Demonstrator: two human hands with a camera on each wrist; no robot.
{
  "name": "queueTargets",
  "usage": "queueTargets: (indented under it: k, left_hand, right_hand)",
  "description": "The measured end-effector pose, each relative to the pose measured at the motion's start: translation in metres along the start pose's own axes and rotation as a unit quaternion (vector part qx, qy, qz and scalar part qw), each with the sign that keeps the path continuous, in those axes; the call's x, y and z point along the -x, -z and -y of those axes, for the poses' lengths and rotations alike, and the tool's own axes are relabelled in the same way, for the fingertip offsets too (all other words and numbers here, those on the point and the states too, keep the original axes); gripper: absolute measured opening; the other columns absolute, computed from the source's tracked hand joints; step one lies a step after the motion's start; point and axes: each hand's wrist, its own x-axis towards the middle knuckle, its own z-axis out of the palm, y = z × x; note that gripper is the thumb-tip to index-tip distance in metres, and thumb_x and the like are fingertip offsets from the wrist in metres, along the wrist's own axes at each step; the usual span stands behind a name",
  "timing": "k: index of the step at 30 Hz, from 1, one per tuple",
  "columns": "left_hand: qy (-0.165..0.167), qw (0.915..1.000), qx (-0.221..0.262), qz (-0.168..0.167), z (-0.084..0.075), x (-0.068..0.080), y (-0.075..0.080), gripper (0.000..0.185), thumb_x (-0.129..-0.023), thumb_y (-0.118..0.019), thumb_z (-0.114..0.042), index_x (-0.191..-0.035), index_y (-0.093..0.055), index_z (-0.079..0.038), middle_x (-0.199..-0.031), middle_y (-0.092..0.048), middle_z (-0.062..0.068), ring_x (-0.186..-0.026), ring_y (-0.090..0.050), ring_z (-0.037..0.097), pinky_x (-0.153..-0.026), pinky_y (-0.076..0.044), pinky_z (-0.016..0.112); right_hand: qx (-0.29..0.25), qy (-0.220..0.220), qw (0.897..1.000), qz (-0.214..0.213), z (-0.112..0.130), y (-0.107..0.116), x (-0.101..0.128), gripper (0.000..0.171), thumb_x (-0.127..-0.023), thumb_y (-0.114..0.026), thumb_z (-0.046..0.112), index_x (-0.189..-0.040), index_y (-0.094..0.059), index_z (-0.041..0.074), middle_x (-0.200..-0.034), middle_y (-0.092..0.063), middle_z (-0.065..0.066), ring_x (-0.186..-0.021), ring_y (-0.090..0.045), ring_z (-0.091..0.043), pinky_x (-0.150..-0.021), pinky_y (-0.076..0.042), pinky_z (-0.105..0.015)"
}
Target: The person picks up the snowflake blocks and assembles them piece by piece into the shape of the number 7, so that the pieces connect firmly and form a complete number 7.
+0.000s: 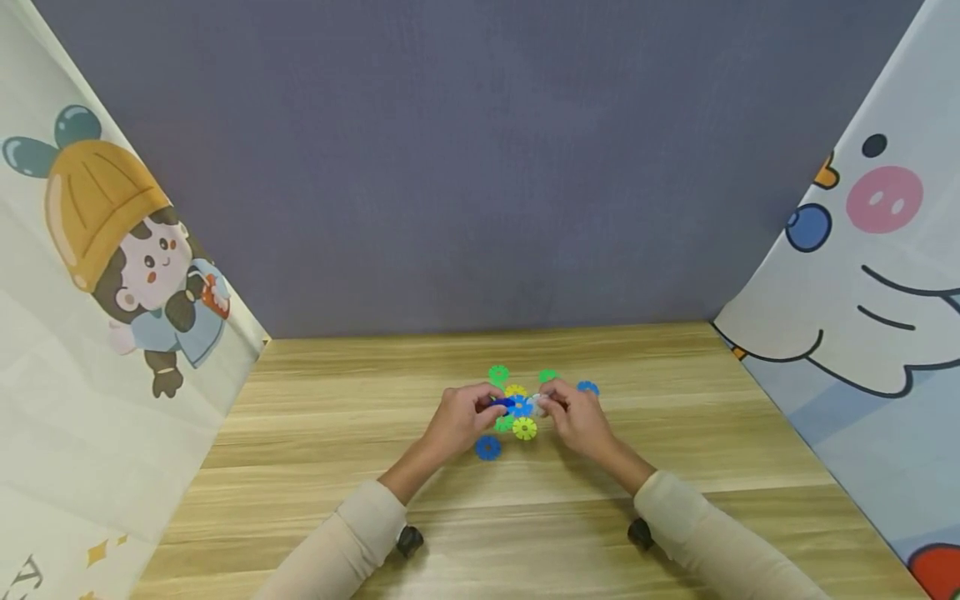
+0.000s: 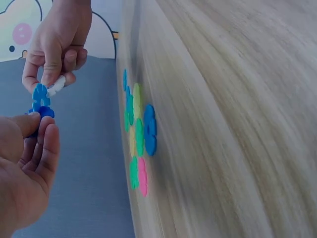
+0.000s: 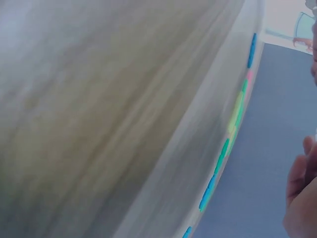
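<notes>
wooden worktop (image 1: 337, 467) under a grey wall carries loose snowflake discs (image 1: 524, 428) between the wrists. left hand (image 1: 461, 415) pinches a dark blue disc (image 2: 43, 113), right hand (image 1: 577, 414) pinches a white disc (image 2: 56, 85), with a light blue disc (image 2: 39, 96) between them, lifted above the worktop. joining looks barely begun; most discs lie unjoined.

Light wooden table top (image 1: 315, 467) with lengthwise grain, smooth, faint satin sheen. Small flower-shaped discs (image 1: 524, 428) in blue, green, yellow and pink: moulded plastic, smooth, slightly glossy. Grey-blue back wall (image 1: 480, 167): matt, finely mottled like felt. Printed cartoon side curtains (image 1: 90, 333): thin cloth, matt. Cream sleeves (image 1: 337, 550): soft knit.
</notes>
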Motion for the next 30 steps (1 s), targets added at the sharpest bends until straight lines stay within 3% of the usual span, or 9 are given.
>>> queueTargets:
  k: [5,11,17,24,30]
  left_hand:
    - [0.009,0.9998,0.015,0.005,-0.005,-0.001,0.001,0.006,-0.093,-0.075,-0.012,-0.096,-0.073,-0.007,-0.072,-0.072,0.004,-0.060,-0.060,0.001,-0.053,-0.051,0.017]
    - [0.006,0.9997,0.018,0.013,-0.011,-0.003,0.005,0.006,-0.094,-0.074,-0.013,-0.097,-0.073,-0.008,-0.072,-0.072,0.001,-0.061,-0.063,0.003,-0.055,-0.053,0.018]
    - [0.014,0.9991,0.038,0.012,-0.011,-0.002,0.004,0.007,-0.094,-0.074,-0.012,-0.098,-0.074,-0.006,-0.075,-0.074,0.005,-0.061,-0.064,0.003,-0.055,-0.054,0.019]
    - [0.034,0.9983,0.046,0.001,-0.010,0.001,0.004,0.008,-0.092,-0.076,-0.012,-0.096,-0.075,-0.005,-0.077,-0.076,0.009,-0.061,-0.067,0.008,-0.055,-0.054,0.019]
    - [0.020,0.9992,0.035,-0.007,-0.010,-0.002,0.005,0.009,-0.092,-0.075,-0.012,-0.097,-0.078,-0.004,-0.075,-0.075,0.006,-0.060,-0.063,0.004,-0.053,-0.052,0.018]
  right_hand:
    - [-0.022,-0.027,0.999,0.024,0.004,0.012,-0.003,0.010,-0.092,-0.073,0.003,-0.096,-0.066,0.008,-0.070,-0.071,0.000,-0.053,-0.051,0.004,-0.044,-0.041,-0.019]
    - [-0.016,-0.023,0.998,0.050,0.008,0.024,-0.007,0.009,-0.094,-0.071,0.004,-0.098,-0.065,0.009,-0.072,-0.071,0.003,-0.050,-0.042,0.006,-0.043,-0.037,-0.020]
    - [0.019,0.022,0.999,0.017,0.008,0.021,-0.007,0.015,-0.089,-0.074,-0.002,-0.094,-0.065,0.009,-0.068,-0.067,0.002,-0.053,-0.041,0.006,-0.044,-0.037,-0.015]
    - [0.073,0.081,0.994,-0.013,0.011,0.014,-0.009,0.020,-0.083,-0.078,-0.004,-0.091,-0.064,0.008,-0.066,-0.065,0.002,-0.053,-0.048,0.003,-0.047,-0.041,-0.014]
    - [0.067,0.083,0.994,-0.015,0.011,0.012,-0.009,0.020,-0.082,-0.078,-0.003,-0.089,-0.064,0.009,-0.065,-0.062,0.004,-0.052,-0.042,0.005,-0.048,-0.039,-0.014]
